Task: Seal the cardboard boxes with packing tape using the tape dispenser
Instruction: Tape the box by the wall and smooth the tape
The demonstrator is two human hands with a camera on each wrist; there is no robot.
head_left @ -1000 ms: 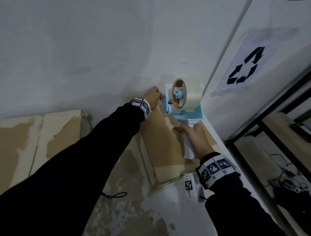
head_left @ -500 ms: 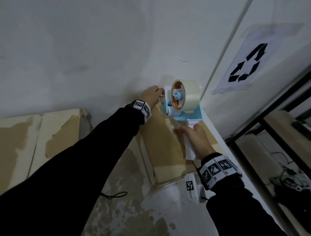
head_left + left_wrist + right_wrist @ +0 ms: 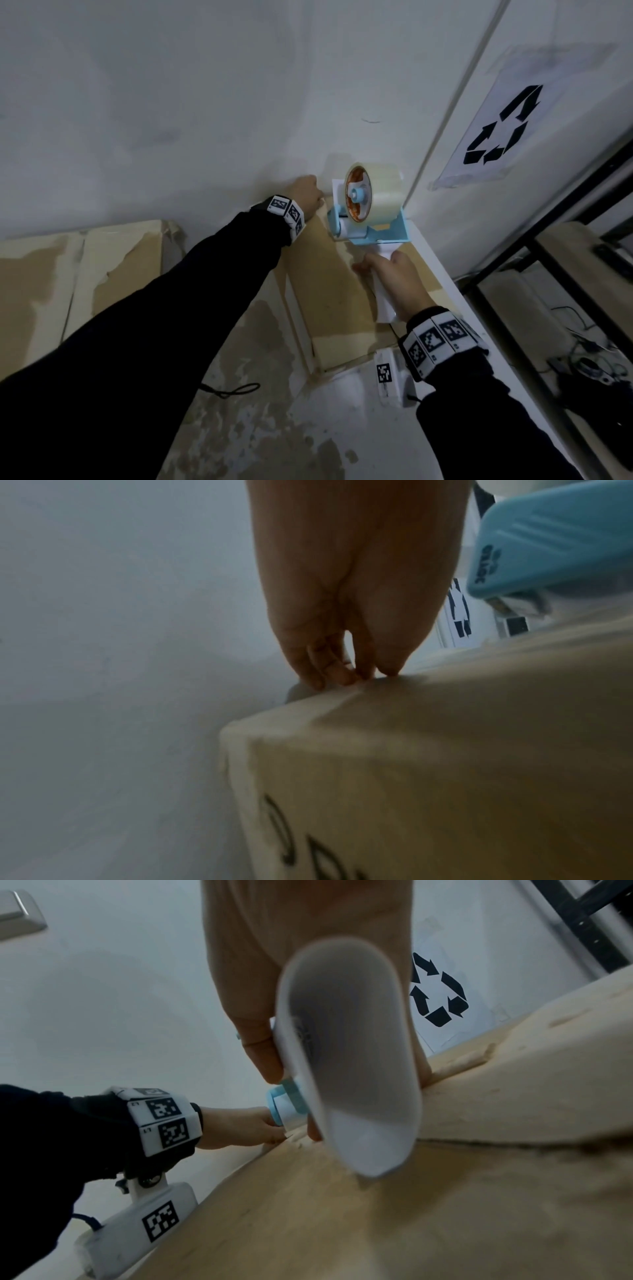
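Both your arms were stretched forward, black sleeves, tagged wristbands. Your right hand [image 3: 399,286] was wrapped around the white handle [image 3: 346,1053] of the tape dispenser [image 3: 368,219], grip clenched on it, thumb along the left side per the right wrist view. The dispenser's blue frame with the clear tape roll [image 3: 375,195] stood beyond your knuckles, at the far end of the cardboard box [image 3: 329,284], close to the wall [image 3: 171,102].

Your left hand [image 3: 306,198] was just left of the dispenser's front roller. Left wrist view showed fingertips [image 3: 342,674] bunched together with the thumb, pressed down on the box's far top edge where a pale tape strip [image 3: 329,707] ran over the corner. Whether that grip was pinching the tape end or just pressing it, I could not tell.

The box lay on the bench [image 3: 260,428], between the two hands, its top flap under the dispenser. A second flattened box [image 3: 85,267] sat to the left against the wall. A recycling sign [image 3: 496,130] was taped to the right-hand wall.
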